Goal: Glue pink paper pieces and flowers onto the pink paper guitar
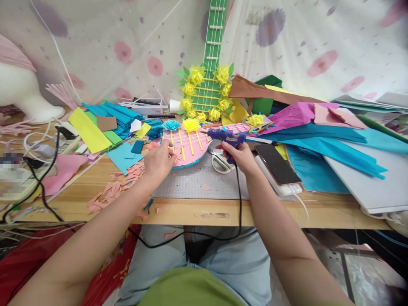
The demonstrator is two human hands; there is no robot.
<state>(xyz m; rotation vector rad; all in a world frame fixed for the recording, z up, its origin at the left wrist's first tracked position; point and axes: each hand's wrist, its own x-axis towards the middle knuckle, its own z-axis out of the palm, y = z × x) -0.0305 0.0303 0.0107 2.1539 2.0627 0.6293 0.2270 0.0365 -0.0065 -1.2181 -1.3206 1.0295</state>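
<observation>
My right hand (pixel 237 155) grips a purple hot glue gun (pixel 228 136), its nozzle pointing left over a pink paper instrument (pixel 186 148) with yellow bars, pale strings and a blue rim. At the instrument's left end, my left hand (pixel 161 161) has its fingers pinched together; whether something small is between them I cannot make out. A yellow paper flower (pixel 191 124) and a blue paper flower (pixel 171 124) sit along the far edge of the body. Another yellow flower (pixel 256 120) is on the neck at the right.
A green paper guitar (pixel 214 46) with yellow flowers leans at the back. White scissors (pixel 220 162) lie on the grey cutting mat (pixel 204 185). A phone (pixel 277 163) rests on a white power strip at right. Pink scraps (pixel 111 193) litter the left; the glue gun's black cord (pixel 239 204) drops over the table edge.
</observation>
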